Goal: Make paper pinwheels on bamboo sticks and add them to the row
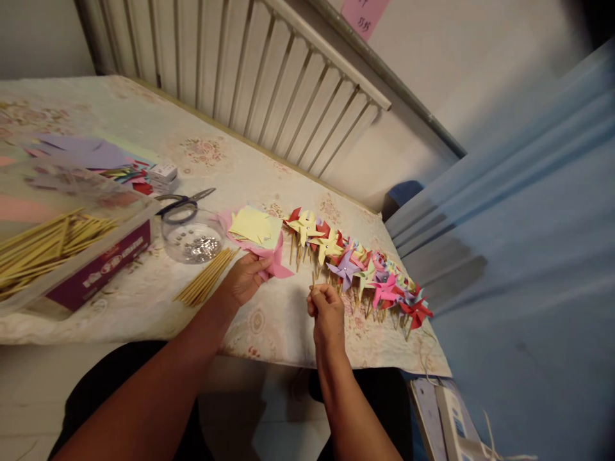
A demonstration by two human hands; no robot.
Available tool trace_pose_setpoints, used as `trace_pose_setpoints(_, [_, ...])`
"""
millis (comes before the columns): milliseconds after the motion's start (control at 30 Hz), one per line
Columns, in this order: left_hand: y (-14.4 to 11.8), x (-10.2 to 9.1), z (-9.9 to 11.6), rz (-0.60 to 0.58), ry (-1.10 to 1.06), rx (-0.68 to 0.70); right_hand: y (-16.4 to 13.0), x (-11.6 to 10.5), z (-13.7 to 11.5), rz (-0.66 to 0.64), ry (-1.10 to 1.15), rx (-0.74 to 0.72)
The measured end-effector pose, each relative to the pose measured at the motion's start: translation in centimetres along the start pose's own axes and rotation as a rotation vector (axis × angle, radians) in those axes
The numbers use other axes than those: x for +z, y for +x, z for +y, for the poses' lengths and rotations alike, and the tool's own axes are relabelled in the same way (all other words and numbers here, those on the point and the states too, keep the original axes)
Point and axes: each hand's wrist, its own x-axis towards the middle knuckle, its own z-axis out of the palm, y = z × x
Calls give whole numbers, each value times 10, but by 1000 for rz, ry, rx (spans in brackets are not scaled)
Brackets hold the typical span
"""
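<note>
My left hand (pixel 247 276) is closed on a pink paper pinwheel (pixel 277 261), near the pink and yellow paper sheets (pixel 255 227). A short end of a thin wooden stick (pixel 314 278) shows above the pinched fingers of my right hand (pixel 327 304); the rest of it is hidden. Beside my left wrist lies a bundle of wooden sticks (pixel 205 278). A round clear dish (pixel 192 243) holds small shiny metal pieces. Rows of finished paper pinwheels (pixel 346 269) on sticks stand to the right, beyond my right hand.
On the left is a clear plastic box (pixel 144 221) with many sticks. Scissors (pixel 180 203) lie behind the dish, near a small white box (pixel 163 173) and coloured paper (pixel 81 150). A metal railing (pixel 269 70) runs behind the table; a blue curtain (pixel 523 211) hangs at right.
</note>
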Motion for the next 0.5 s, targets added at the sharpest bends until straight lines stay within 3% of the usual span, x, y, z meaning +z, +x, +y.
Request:
trace_pose_setpoints(133, [-2,2,2,27,-5,-11,6,0,-5,-6,31,-103])
trace_pose_setpoints(367, [-3,7,5,55,-8,-12,8,-1,2,-7,38,-9])
trace_pose_setpoints(500, [-3,7,4,59,-19,-14,6,-3,2,-13,102,-92])
